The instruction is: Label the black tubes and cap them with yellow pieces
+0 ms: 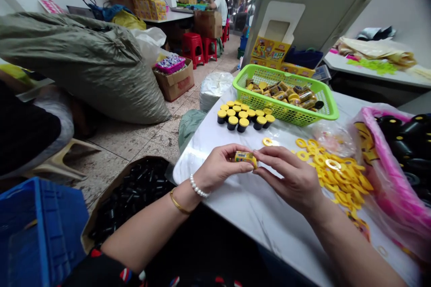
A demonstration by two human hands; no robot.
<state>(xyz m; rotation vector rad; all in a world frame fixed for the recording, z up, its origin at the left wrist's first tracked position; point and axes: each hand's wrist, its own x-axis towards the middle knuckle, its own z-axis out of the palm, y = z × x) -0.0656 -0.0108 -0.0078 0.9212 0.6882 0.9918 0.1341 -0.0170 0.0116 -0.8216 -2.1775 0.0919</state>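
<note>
Above the front edge of the white table, my left hand (217, 167) is closed round a small tub with a yellow printed label (245, 158), held on its side. My right hand (292, 175) pinches the tub's right end between thumb and fingers. Behind my hands, several black tubs with yellow lids (242, 121) stand upright in a group. A yellow ring (267, 141) lies in front of them. To the right of my right hand, a pile of loose yellow ring-shaped pieces (336, 170) spreads over the table (235, 206).
A green basket (286, 114) of labelled tubs stands at the back. A pink plastic-lined container (384, 175) with black items is at the right. Left are a box of black tubs (134, 193), a blue crate (40, 224) and a big sack (84, 67). Another person (220, 4) sits far behind.
</note>
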